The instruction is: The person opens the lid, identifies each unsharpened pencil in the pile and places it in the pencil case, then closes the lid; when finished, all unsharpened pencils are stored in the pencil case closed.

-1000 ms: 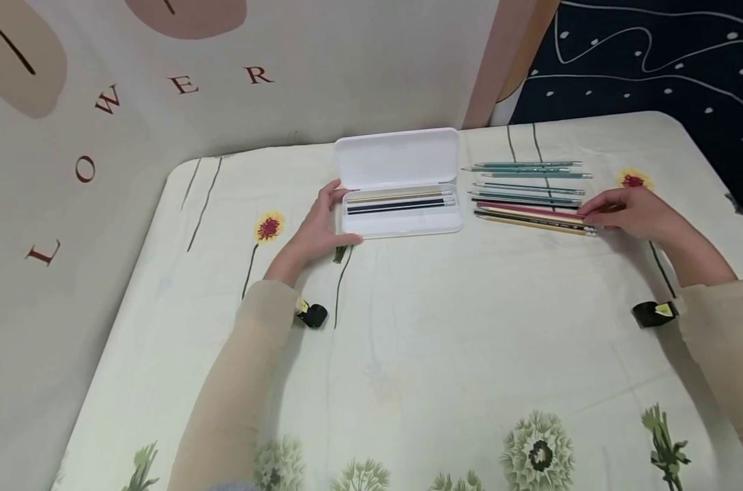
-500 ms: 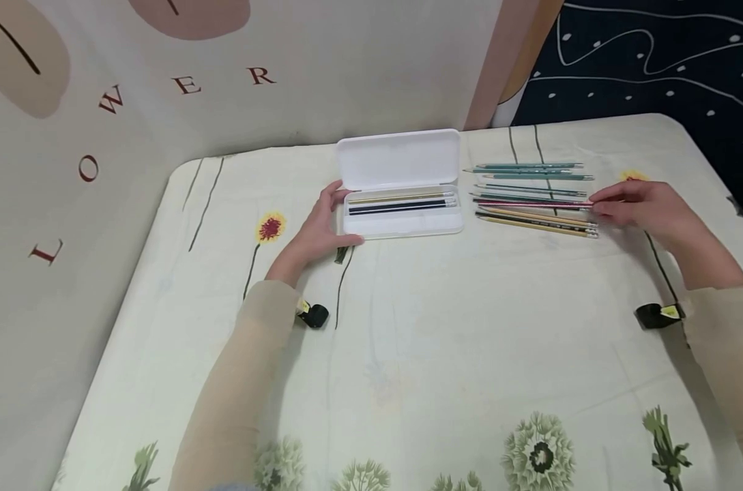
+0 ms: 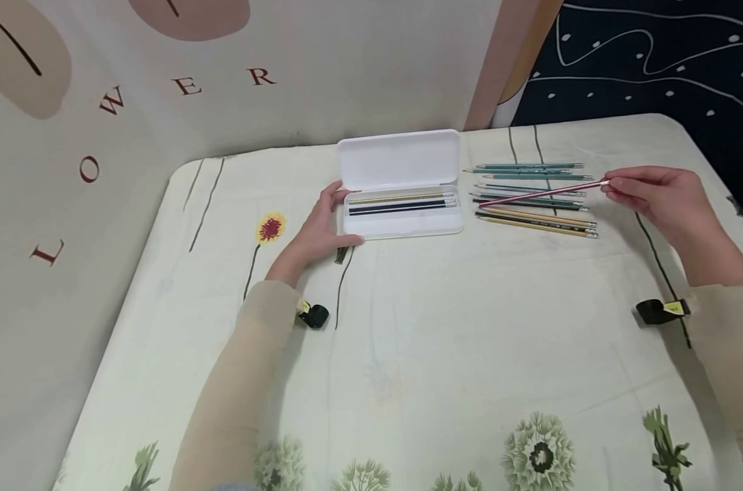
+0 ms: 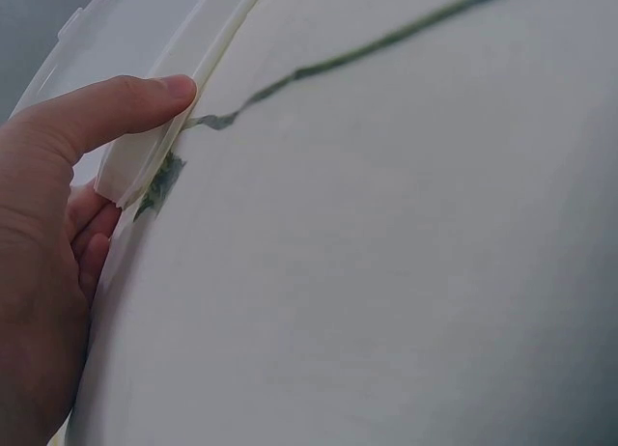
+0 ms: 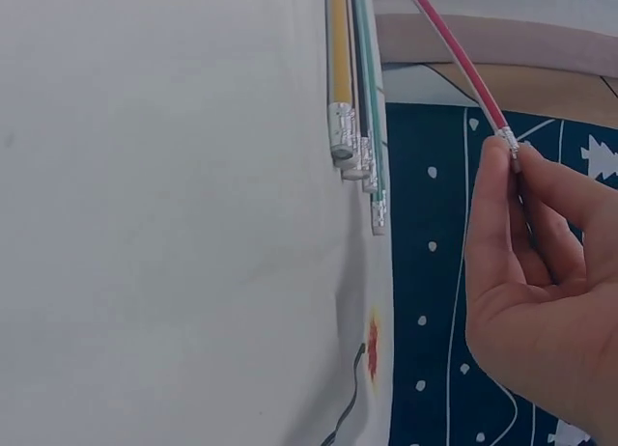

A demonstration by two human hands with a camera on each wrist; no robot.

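Note:
My right hand [image 3: 662, 198] pinches a red pencil [image 3: 543, 193] at its eraser end between thumb and fingertips. The pencil slants, eraser end raised, over the row of pencils. In the right wrist view the thumb and forefinger meet at the silver ferrule [image 5: 507, 137]. My left hand [image 3: 314, 232] holds the left end of a white pencil case [image 3: 408, 224], thumb on its front edge and fingers round behind. The case's lid [image 3: 398, 160] stands open at the back. Inside the case lie a gold-coloured pencil [image 3: 377, 200] and dark pencils [image 3: 396, 208], side by side.
Right of the case lie several teal pencils [image 3: 531, 166], dark green ones [image 3: 540, 203] and yellow-and-black ones [image 3: 537, 226], erasers to the right. A flower-print cloth [image 3: 408, 341] covers the table. A pale printed wall hanging [image 3: 346, 75] rises behind.
My right hand has taken hold of the red pencil and lifted its eraser end from the row, moving slightly right and up. The left hand and the case have kept their place.

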